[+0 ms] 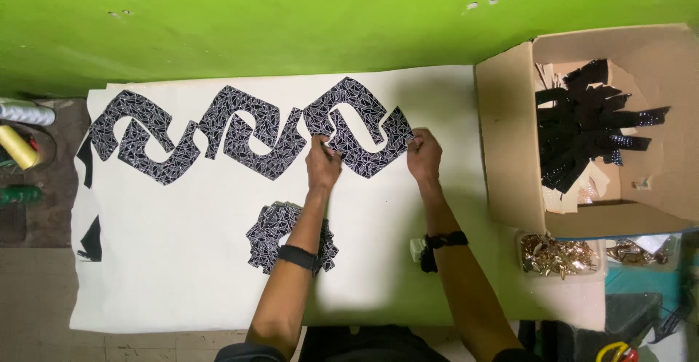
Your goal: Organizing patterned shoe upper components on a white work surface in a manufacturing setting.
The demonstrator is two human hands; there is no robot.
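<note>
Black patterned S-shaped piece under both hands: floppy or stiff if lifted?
The patterned piece looks thin and flat, so probably floppy and light. Left hand and right hand press its edges down, suggesting it shifts easily on the white sheet.

I see my left hand (322,162) and right hand (424,155) pressing the rightmost black, white-veined zigzag fabric piece (357,125) onto the cream sheet (182,274), beside two matching pieces. A small heap of the same patterned cutouts (273,231) lies under my left forearm. An open cardboard box of black strips (510,151) stands to the right.

bright, even light; sharp focus
</note>
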